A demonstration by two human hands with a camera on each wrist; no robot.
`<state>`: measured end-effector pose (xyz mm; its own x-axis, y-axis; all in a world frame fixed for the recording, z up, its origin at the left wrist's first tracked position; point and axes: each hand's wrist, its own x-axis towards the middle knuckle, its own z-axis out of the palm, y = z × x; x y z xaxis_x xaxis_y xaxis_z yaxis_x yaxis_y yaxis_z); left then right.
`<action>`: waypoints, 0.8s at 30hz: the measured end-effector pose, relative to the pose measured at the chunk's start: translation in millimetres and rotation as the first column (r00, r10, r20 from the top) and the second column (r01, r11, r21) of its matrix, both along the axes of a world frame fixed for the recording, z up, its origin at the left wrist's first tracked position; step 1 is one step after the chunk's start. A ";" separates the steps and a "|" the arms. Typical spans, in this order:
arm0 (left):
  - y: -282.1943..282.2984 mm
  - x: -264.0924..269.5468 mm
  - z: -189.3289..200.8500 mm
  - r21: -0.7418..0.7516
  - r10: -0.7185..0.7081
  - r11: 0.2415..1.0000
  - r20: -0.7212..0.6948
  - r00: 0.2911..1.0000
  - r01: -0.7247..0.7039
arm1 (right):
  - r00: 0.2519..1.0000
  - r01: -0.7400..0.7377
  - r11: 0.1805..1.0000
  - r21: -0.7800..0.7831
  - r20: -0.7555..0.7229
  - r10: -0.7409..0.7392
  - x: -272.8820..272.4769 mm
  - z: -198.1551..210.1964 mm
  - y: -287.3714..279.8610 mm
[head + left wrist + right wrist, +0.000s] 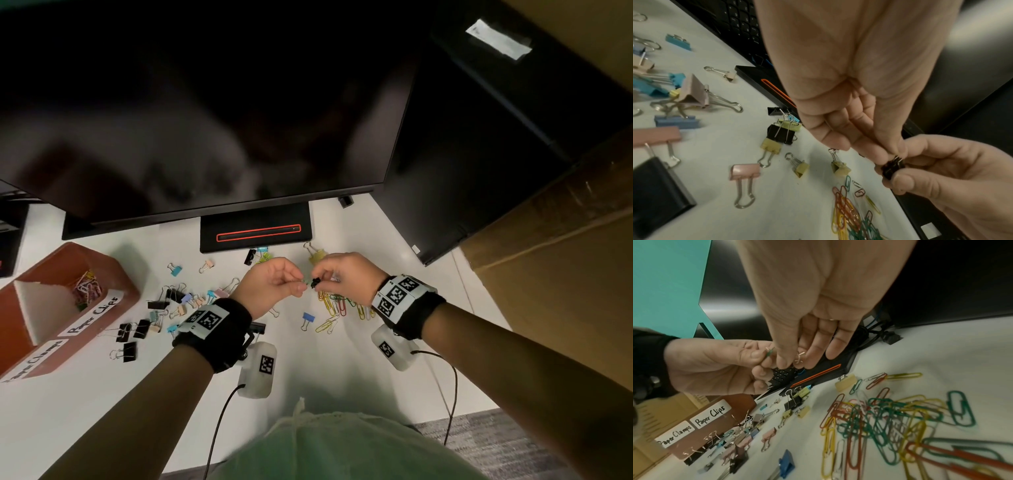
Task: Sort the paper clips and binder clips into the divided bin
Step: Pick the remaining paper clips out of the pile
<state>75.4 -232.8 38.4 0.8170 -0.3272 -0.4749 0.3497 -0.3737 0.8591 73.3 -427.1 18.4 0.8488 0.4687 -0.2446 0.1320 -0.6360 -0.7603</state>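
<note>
Both forearms are bare. Each wrist wears a black fabric band [219,334] topped with white cards printed in black square codes [397,294] — the right band [416,317] carries several. A small white box with its own code [258,368] hangs under each wrist, a thin black cable [219,428] trailing from it. Pale green clothing [335,448] fills the lower middle of the frame.

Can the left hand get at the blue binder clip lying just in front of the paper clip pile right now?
Probably not yet. The left hand pinches a green paper clip hooked to the small black binder clip that the right hand holds. The blue binder clip itself lies uncovered just below both hands.
</note>
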 end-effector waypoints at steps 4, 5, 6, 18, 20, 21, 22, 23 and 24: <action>-1.1 2.9 0.6 -0.007 0.011 1.000 0.019 1.000 -0.010 | 0.999 0.017 0.997 -0.082 -0.030 -0.020 0.7 -2.9 -4.6; -1.0 4.1 -0.8 0.006 0.017 1.000 0.027 0.999 -0.017 | 1.000 0.026 0.995 -0.097 -0.014 -0.028 2.1 -5.3 -6.4; -0.4 4.8 -2.9 0.037 0.013 0.999 0.042 0.999 -0.015 | 0.999 0.044 0.993 -0.109 0.007 -0.044 4.2 -8.0 -8.9; -25.5 -8.7 -37.2 0.501 -0.339 0.835 0.143 0.930 0.228 | 0.959 0.273 0.923 -0.273 0.152 -0.239 -0.3 -24.2 -42.9; -34.3 -11.7 -43.0 0.514 -0.370 0.818 0.128 0.920 0.257 | 0.959 0.263 0.914 -0.310 0.188 -0.213 -11.2 -19.7 -45.9; -38.3 -12.9 -44.9 0.518 -0.386 0.811 0.128 0.914 0.270 | 0.970 0.229 0.913 -0.338 0.154 -0.186 -17.2 -19.8 -47.5; -41.6 -14.2 -47.0 0.525 -0.402 0.804 0.133 0.906 0.280 | 0.983 0.181 0.910 -0.372 0.105 -0.152 -23.3 -21.4 -48.4; -44.4 -15.0 -49.1 0.536 -0.421 0.794 0.142 0.896 0.289 | 0.991 0.130 0.907 -0.401 0.062 -0.114 -29.0 -24.6 -48.8; -46.8 -15.4 -51.2 0.551 -0.442 0.780 0.148 0.885 0.297 | 0.996 0.085 0.904 -0.418 0.031 -0.080 -33.7 -28.5 -48.6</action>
<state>60.1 -279.6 -12.8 0.7959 -0.4058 -0.4493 -0.1099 -0.8267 0.5518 39.7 -475.7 -10.2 0.8844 0.2537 -0.3917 0.0734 -0.9045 -0.4202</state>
